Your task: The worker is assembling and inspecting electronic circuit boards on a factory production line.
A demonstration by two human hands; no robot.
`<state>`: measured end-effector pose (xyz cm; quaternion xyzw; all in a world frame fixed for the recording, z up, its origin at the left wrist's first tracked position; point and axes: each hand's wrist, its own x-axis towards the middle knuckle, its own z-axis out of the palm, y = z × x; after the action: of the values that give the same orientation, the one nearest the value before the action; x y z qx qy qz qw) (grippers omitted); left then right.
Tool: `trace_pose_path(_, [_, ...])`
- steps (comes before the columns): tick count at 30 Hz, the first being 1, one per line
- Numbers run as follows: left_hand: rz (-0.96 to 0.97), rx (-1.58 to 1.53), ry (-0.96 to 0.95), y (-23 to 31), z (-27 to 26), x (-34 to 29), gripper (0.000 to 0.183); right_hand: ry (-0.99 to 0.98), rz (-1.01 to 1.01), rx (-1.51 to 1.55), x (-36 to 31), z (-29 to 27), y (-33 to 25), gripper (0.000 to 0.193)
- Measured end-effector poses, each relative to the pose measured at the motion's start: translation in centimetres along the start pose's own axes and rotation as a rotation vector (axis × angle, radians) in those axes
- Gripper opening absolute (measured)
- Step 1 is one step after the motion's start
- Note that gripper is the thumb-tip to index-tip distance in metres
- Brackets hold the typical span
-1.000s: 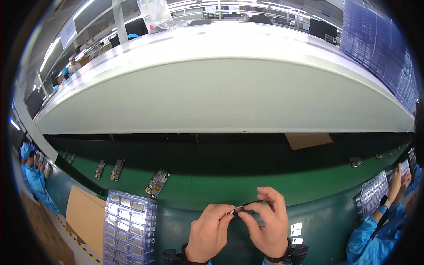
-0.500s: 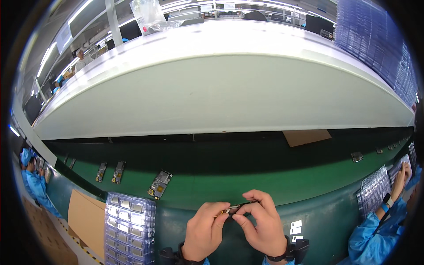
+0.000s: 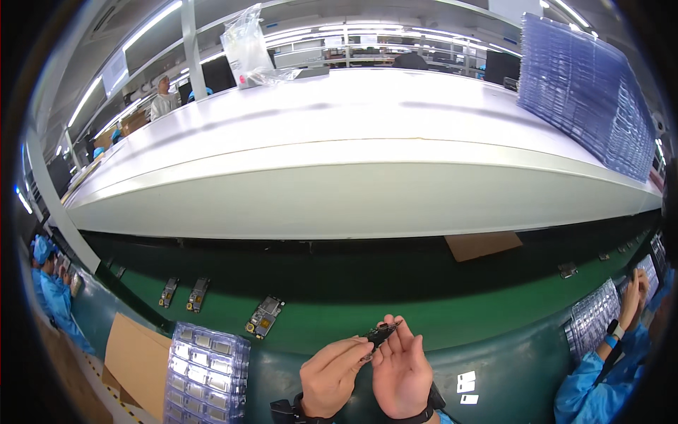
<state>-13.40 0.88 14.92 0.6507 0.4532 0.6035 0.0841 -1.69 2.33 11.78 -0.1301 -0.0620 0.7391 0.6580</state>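
Observation:
A dark circuit board (image 3: 382,335), tilted up to the right, is pinched by its left end between the thumb and fingers of my left hand (image 3: 330,376). My right hand (image 3: 402,378) is turned palm up, its fingers stretched out behind and under the board. The fingertips are close to the board's far end; whether they bear on it I cannot tell. On the green surface beyond lies another circuit board (image 3: 265,316) with a gold patch. Small white rectangular pieces (image 3: 466,382) lie to the right of my right hand.
Stacked clear plastic trays (image 3: 206,374) with grey parts stand at left, beside brown cardboard (image 3: 134,357). More boards (image 3: 198,294) lie farther along the green belt (image 3: 367,304). A white shelf (image 3: 353,201) spans above it. A co-worker's blue sleeve (image 3: 600,381) is at right.
My right hand has gone from gripping the board with bent fingers to palm up with fingers extended. The board now points up to the right. The view has tipped upward.

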Motion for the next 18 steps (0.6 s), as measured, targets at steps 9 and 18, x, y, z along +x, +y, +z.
trace_pose_path(9, [0.185, 0.032, -0.291, -0.4, 1.5, 0.1, 0.024, -0.024, 0.133, 0.109, -0.1, 0.1, -1.7, 0.06])
trace_pose_path(18, [-0.328, -0.364, 0.465, -0.8, 0.3, -1.4, 0.021, 0.068, 0.075, 0.025, -0.1, 1.8, -2.1, 0.062])
